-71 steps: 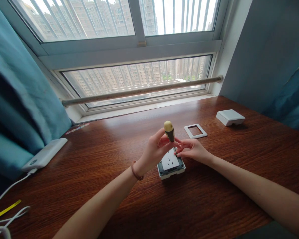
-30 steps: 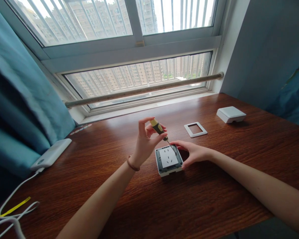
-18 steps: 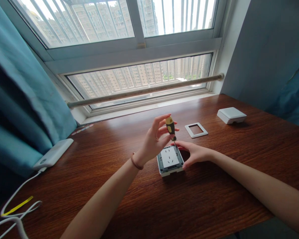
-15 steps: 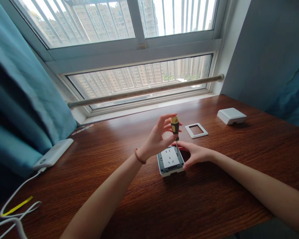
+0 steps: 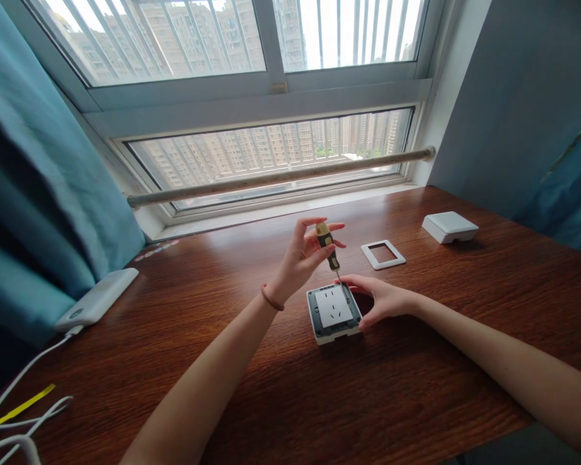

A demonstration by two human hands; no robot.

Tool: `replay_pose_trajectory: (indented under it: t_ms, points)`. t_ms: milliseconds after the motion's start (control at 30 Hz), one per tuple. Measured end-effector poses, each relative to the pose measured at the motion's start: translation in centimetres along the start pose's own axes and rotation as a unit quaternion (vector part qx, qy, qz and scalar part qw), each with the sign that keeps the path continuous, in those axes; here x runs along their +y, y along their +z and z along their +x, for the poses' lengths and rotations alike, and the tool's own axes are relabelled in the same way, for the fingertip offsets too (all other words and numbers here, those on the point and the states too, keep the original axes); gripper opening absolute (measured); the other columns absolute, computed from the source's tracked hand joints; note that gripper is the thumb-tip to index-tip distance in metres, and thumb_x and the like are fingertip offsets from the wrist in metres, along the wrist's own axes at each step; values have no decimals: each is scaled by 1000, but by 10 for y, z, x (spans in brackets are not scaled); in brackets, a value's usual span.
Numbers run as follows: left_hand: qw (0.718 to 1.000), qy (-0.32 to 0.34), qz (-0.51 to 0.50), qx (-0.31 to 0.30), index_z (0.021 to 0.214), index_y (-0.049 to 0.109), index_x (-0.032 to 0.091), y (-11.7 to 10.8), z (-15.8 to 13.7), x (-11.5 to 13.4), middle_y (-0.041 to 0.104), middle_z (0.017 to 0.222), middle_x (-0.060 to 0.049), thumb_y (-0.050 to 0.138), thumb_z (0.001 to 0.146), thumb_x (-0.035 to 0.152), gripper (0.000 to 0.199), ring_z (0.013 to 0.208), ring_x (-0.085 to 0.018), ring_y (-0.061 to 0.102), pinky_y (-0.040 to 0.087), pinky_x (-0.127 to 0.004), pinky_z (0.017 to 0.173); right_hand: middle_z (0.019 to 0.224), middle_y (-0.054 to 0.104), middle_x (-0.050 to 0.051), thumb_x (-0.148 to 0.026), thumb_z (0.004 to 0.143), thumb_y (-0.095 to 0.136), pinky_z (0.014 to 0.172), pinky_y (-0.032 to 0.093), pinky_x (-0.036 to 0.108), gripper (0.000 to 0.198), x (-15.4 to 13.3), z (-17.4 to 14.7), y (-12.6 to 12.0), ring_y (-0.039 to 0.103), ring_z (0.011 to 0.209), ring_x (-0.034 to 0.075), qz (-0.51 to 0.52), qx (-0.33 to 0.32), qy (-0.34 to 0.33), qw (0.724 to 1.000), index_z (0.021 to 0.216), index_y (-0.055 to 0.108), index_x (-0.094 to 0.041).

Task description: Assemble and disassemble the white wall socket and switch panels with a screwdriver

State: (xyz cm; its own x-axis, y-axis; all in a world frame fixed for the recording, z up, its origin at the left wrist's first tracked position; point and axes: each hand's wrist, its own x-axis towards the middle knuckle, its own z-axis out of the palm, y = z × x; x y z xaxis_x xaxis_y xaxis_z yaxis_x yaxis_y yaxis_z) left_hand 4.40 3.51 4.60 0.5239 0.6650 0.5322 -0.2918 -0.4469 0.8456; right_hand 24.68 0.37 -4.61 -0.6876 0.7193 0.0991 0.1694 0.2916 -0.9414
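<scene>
My left hand is closed around a yellow-and-black screwdriver, forefinger over the end of its handle. The tool leans, its shaft running down toward the right side of a wall socket; whether the tip sits in a screw is too small to tell. A white slotted face and a dark grey surround make up the socket, which lies face up on its white box. Around the right edge of the socket, my right hand grips with thumb in front and fingers behind.
On the wooden table, a white square frame lies behind the socket. Farther right stands a white box with a blank cover. To the left are a white power bank, a white cable and a yellow strip.
The screwdriver has gone from nearly upright to tilted, its handle shifting left with my left hand. My right hand stays on the socket.
</scene>
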Motion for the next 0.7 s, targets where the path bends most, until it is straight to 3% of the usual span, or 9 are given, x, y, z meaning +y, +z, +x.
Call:
replay_pose_trajectory:
  t_ms: [100, 233, 400, 567, 700]
  points:
    - [995, 25, 76, 51, 110, 47, 22, 0, -1, 0, 52, 120, -8, 61, 78, 17, 35, 95, -16, 59, 49, -29, 81, 133, 44, 9, -25, 54, 81, 108, 27, 40, 90, 0, 0, 3, 37, 127, 25, 4, 14, -15, 1000, 132, 38, -21]
    - [971, 66, 199, 114, 118, 49, 24, -4, -2, -10, 48, 117, -7, 61, 77, 18, 43, 99, -16, 53, 49, -24, 75, 133, 43, 10, -26, 57, 80, 107, 29, 39, 86, 2, 0, 7, 37, 127, 25, 4, 40, -27, 999, 132, 38, -20]
    - [935, 105, 301, 154, 119, 47, 25, -8, -3, -20, 50, 110, -6, 66, 72, 21, 50, 93, -16, 53, 49, -25, 72, 137, 38, 14, -32, 61, 77, 106, 30, 42, 87, 4, 0, 8, 35, 128, 28, -100, 73, -55, 991, 136, 34, -19]
    - [930, 110, 299, 185, 115, 47, 25, -5, -5, -23, 54, 102, -4, 77, 61, 24, 62, 88, -15, 53, 49, -24, 67, 140, 30, 16, -36, 62, 75, 109, 21, 45, 90, 3, 0, 8, 26, 132, 31, -184, 87, -62, 977, 138, 32, -16]
    - [956, 82, 228, 163, 118, 47, 26, -2, -4, -22, 54, 92, -1, 74, 65, 20, 60, 77, -11, 55, 50, -23, 67, 135, 36, 14, -34, 62, 76, 107, 28, 43, 87, 6, 1, 8, 34, 128, 28, -153, 86, -70, 982, 136, 34, -19]
